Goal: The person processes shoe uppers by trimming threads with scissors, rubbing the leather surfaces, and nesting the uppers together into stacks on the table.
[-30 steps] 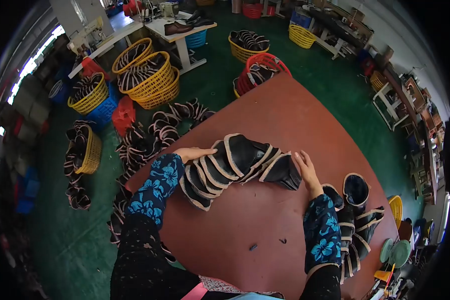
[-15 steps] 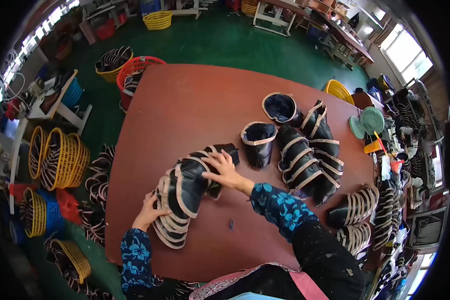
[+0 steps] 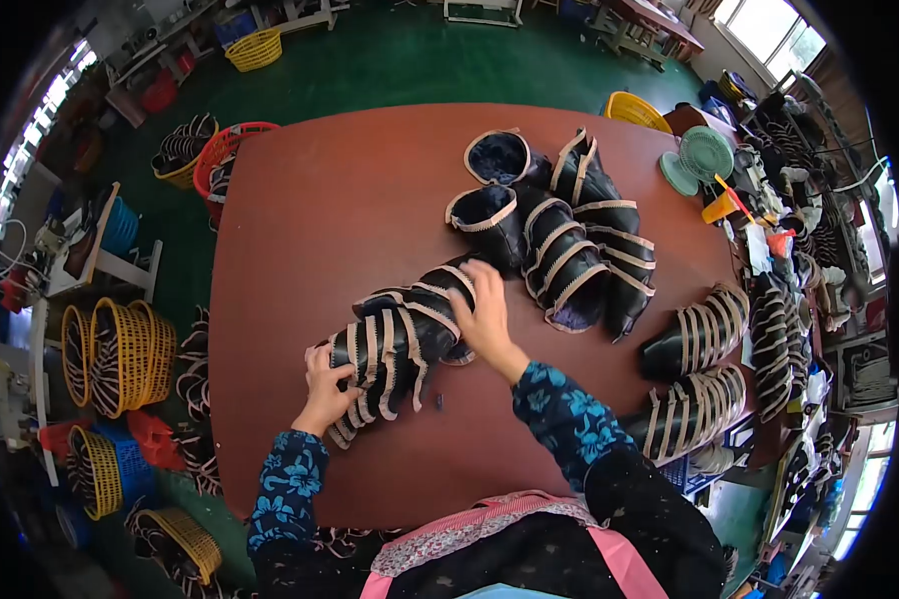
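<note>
A row of black shoe uppers (image 3: 395, 344) with beige-trimmed edges lies nested on the reddish-brown table (image 3: 320, 220). My left hand (image 3: 327, 389) grips the left end of this row, its thumb bent over the edges of the uppers. At the far right end, my right hand (image 3: 487, 314) curls over the last upper, with its fingertips partly blurred. Just beyond it, several more uppers (image 3: 559, 245) stand or lean together, two of them showing dark fuzzy lining. A small dark scrap (image 3: 440, 401) lies near the row.
At the table's right are two more nested bundles of uppers (image 3: 704, 329), a green fan (image 3: 706, 152) and a yellow cup (image 3: 719, 208). Yellow baskets (image 3: 135, 354) and a red basket (image 3: 215, 165) stand on the floor to the left. A cluttered shelf runs along the right.
The view has shifted. The row of uppers is bunched differently, with more trimmed edges facing up. My right hand has moved to its far end, close to the standing uppers.
</note>
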{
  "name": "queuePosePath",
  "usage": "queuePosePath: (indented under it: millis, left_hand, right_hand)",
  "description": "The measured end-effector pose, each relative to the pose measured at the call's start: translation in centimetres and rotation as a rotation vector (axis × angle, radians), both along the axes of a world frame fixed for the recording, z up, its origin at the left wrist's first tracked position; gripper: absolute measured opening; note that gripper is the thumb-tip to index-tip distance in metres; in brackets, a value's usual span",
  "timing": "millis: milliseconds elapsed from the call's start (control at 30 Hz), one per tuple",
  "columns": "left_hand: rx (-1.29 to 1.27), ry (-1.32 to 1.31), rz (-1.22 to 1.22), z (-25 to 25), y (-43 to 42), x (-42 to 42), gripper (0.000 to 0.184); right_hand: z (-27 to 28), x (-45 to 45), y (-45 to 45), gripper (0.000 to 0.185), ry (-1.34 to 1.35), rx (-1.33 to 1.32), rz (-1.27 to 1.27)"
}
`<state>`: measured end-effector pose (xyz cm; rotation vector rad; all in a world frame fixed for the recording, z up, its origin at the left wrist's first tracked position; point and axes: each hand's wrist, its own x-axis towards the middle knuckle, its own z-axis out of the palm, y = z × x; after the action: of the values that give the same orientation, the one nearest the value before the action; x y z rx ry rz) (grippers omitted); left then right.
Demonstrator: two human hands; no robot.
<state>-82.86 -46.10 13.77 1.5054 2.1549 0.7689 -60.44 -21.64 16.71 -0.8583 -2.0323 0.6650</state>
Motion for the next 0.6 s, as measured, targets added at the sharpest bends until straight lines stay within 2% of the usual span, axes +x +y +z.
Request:
queuePosePath:
  millis: [33,133,200,233,267,333,400,433,467,500,533,567,600]
  left_hand:
    - [0.002,0.042,0.003,0.5,-0.5,1.8,0.033]
    - [0.071,0.213,0.009,0.4,-2.7,8.6,0.023]
    - [0.116,0.277,-0.008,0.5,-4.3,13.4,0.032]
    - [0.131,0.247,-0.002,0.8,-4.9,15.8,0.038]
    - [0.191,0.158,-0.012,0.3,-6.1,17.7,0.036]
    - [0.372,0.013,0.147,1.6,-7.2,20.4,0.037]
    - [0.4,-0.439,0.539,-0.3,-8.4,21.8,0.038]
    - [0.56,-0.456,0.666,1.1,-6.5,21.3,0.037]
    - [0.398,-0.746,0.95,-0.5,-7.0,20.1,0.033]
    - [0.455,-1.172,0.993,-2.2,-7.2,18.9,0.036]
    - [0.493,-1.604,1.004,0.2,-6.0,17.6,0.04]
    - [0.277,-1.828,1.011,1.2,-5.8,16.8,0.046]
    - [0.226,-1.906,0.87,0.2,-6.3,16.6,0.043]
  right_hand:
    - [-1.3,-0.4,2.7,0.043,-0.018,0.02,-0.08]
    - [-7.0,-1.4,10.2,0.053,-0.306,-0.326,-0.097]
    - [-5.5,-2.1,11.0,0.063,-0.564,-0.587,-0.157]
    - [-5.9,-2.2,11.0,0.068,-0.706,-0.589,-0.196]
    - [-6.5,-1.6,10.1,0.068,-0.711,-0.6,-0.199]
    - [-7.1,0.0,8.1,0.072,-0.852,-0.229,-0.266]
    - [-6.4,0.8,7.8,0.083,-0.879,-0.332,-0.32]
    - [-5.7,1.4,8.2,0.086,-0.935,-0.39,-0.309]
    - [-5.1,2.5,8.2,0.09,-0.981,-0.398,-0.229]
    - [-4.3,4.1,8.1,0.094,-0.976,-0.41,-0.125]
    - [-3.5,5.4,8.2,0.098,-1.003,-0.434,-0.016]
    - [-2.5,6.6,8.3,0.101,-1.029,-0.5,0.073]
    - [-1.4,8.3,8.1,0.103,-0.964,-0.574,0.192]
